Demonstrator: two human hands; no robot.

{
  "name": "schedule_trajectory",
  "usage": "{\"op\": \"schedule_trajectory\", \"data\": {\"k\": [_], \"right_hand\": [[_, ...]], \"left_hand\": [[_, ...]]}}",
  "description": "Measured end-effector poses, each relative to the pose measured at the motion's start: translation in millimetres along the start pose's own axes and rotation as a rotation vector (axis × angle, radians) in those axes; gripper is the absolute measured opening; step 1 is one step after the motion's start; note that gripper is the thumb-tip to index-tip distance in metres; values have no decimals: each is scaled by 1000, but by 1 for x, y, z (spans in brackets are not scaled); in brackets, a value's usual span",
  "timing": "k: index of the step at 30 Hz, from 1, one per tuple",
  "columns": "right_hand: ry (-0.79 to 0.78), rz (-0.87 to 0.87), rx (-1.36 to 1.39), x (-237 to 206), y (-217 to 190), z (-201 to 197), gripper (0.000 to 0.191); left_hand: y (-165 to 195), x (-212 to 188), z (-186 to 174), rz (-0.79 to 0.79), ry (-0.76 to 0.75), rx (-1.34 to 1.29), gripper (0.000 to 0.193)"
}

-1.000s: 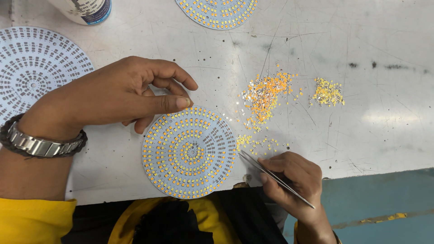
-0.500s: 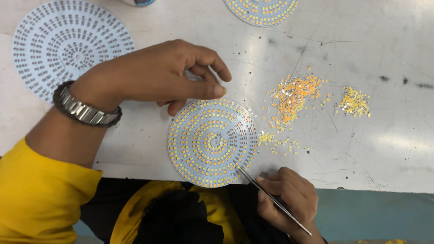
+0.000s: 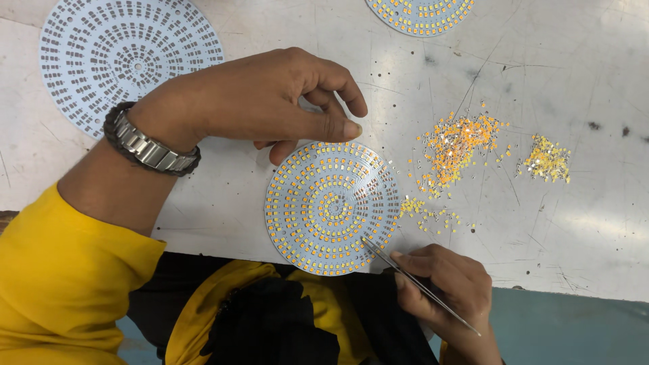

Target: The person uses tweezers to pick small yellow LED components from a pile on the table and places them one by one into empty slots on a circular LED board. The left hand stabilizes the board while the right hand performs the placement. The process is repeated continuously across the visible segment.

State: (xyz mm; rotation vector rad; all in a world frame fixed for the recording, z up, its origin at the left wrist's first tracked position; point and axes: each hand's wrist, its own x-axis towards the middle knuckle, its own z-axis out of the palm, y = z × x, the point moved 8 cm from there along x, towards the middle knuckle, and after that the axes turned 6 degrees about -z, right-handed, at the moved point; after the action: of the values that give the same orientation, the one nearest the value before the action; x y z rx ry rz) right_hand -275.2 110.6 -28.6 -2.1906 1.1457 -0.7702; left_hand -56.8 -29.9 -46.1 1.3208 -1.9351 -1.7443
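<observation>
A round white circuit board [image 3: 331, 206] filled with rings of small yellow chips lies at the near table edge. My left hand [image 3: 270, 101], a metal watch on its wrist, rests curled at the board's upper left rim, thumb tip touching the edge. My right hand [image 3: 443, 287] grips thin metal tweezers [image 3: 412, 280], whose tips touch the board's lower right part. A loose pile of small orange and yellow chips [image 3: 453, 149] lies just right of the board.
An unfilled round board [image 3: 128, 57] lies at the far left. Another filled board [image 3: 419, 13] sits at the top edge. A smaller yellow chip pile [image 3: 546, 161] lies to the right. The scratched grey table [image 3: 574, 81] ends near my lap.
The view has shifted, so the boards sit further right in frame. My left hand stays on the board's rim. The tweezers' tips have moved onto the board's lower right part.
</observation>
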Motion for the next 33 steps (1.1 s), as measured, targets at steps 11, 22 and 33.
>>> {"op": "schedule_trajectory", "data": {"k": [11,22,33], "right_hand": [[7,-41,14,-2,-2,-1,18],[202,144,-14,-21,29,-30,17],[197,156,-20,-15,27,-29,17]], "left_hand": [[-2,2,2,-45,-31,-22,49],[-7,-1,4,-225,-29,-21,50],[-11,-1,3,-239,-25,-24,52]]}}
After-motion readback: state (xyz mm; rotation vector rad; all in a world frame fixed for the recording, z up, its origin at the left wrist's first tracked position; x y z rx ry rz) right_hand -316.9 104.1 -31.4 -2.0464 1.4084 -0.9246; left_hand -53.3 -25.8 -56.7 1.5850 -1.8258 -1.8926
